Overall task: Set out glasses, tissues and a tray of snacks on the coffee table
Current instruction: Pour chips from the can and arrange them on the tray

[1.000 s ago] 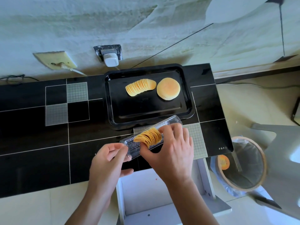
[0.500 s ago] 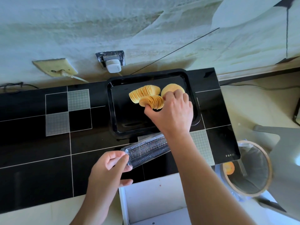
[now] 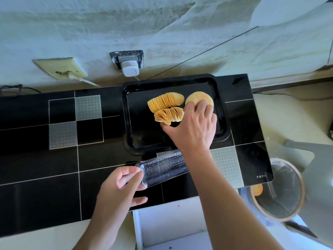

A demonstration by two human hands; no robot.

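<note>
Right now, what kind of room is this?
Probably a home living room: a low glossy black tiled coffee table against a wall, a black rectangular snack tray, and a lined round waste bin on the floor.

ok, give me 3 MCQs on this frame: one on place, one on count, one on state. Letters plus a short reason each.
1. Where does the clear plastic chip container lie?
A. on the black tray
B. on the table, in front of the tray
C. in the bin

2. How many chip stacks are on the black tray?
A. one
B. two
C. four

3. What does the right hand hold?
A. nothing
B. the round cake
C. the nearer chip stack

B: it lies on tabletop, the left hand pinching its end.
B: two fans, beside a round cake.
C: its fingers curl round that stack.
</note>
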